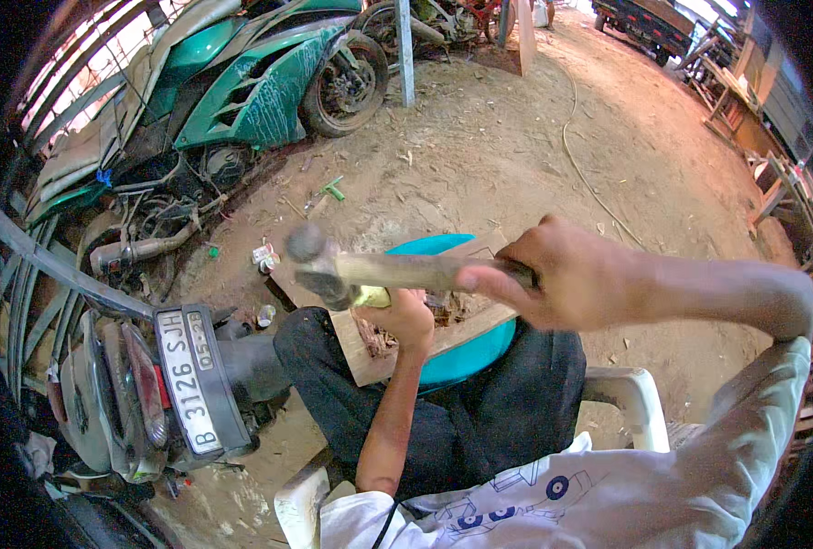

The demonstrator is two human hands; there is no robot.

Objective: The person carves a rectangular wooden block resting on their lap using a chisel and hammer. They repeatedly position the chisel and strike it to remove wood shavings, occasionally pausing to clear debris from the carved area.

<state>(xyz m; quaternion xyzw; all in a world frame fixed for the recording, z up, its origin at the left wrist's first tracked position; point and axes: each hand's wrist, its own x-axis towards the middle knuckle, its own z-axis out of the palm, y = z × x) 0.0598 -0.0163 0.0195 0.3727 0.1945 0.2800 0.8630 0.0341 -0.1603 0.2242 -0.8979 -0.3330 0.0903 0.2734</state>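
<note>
My right hand (562,274) is closed round the wooden handle of a hammer (406,271), raised over my lap. The hammer's dark head is blurred and sits just above my left hand (401,317). That hand is closed on a yellow-handled chisel (371,296); its blade is hidden, and the hammer head covers part of the handle. Beneath lies a wooden board (462,335) with a rough, carved brown hollow, partly covered by my hands. The board rests across a round turquoise stool or tub (470,359) between my knees.
At the left stand a green motorcycle (260,91) and the tail of another motorcycle (118,403), close to my left knee. I sit on a white plastic chair (640,403). A thin hose (571,119) runs along the dirt floor. Timber (745,101) is stacked far right.
</note>
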